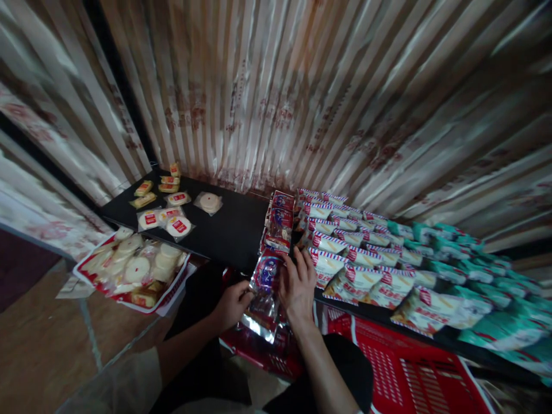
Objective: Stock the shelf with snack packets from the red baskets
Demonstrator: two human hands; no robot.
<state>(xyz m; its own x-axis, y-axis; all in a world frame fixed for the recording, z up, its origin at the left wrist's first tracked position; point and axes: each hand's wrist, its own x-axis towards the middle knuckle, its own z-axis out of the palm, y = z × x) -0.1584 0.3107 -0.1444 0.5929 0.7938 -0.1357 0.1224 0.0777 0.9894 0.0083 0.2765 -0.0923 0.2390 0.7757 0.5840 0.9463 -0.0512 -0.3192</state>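
Observation:
A red and blue foil snack packet [268, 271] lies at the front end of a row of similar packets [282, 221] on the black shelf. My left hand [233, 306] pinches the left edge of the front packet between thumb and fingertips. At its right side my right hand [299, 290] rests with fingers stretched forward, the thumb against the packet's edge. More shiny foil packets [261, 322] hang or lie just below, between my wrists; how they are supported is hidden. White snack bags [330, 264] stand in rows right beside my right fingertips.
Green snack bags [495, 299] fill the shelf's right end. On the left part of the black shelf [235, 227] lie round white packaged cakes [210, 202] and small yellow packs [144, 188]. A loaded basket [79, 270] is at lower left, a red basket [388, 351] at lower right. Pleated curtain behind.

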